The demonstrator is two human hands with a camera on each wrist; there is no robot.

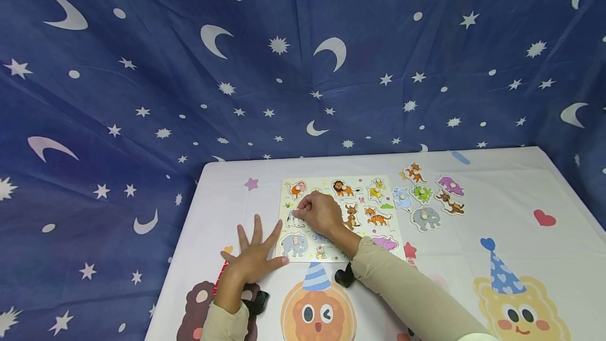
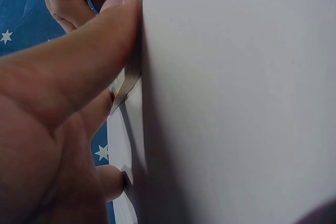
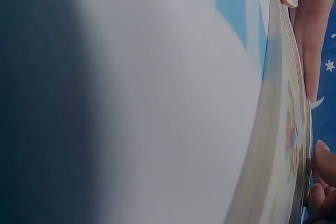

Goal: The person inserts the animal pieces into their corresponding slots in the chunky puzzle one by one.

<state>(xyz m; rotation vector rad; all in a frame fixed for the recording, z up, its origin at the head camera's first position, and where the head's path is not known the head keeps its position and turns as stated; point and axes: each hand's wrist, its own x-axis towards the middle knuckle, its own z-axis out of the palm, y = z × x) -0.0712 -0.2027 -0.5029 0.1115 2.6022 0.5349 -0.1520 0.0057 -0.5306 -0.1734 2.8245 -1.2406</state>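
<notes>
A cream wooden peg puzzle board (image 1: 318, 181) with animal pictures lies on the table. In the head view my right hand (image 1: 324, 216) reaches over it, thumb and fingers pinching a zebra puzzle piece (image 1: 294, 220) at the board's left side. The fingertips cover part of the zebra. My left hand (image 1: 252, 263) is spread beside the lower left corner, its thumb (image 2: 107, 30) against the board's edge in the left wrist view. A grey elephant picture (image 1: 294, 244) shows near that corner. The right hand and forearm hide part of the board's middle.
Right of the board lie loose animal pieces, among them a grey elephant (image 1: 425, 219), a kangaroo (image 1: 450, 203), a purple hippo (image 1: 450, 186) and a tiger (image 1: 414, 172). A white tablecloth (image 1: 502, 188) with cartoon prints covers the table. A blue starry curtain (image 1: 284, 83) hangs behind.
</notes>
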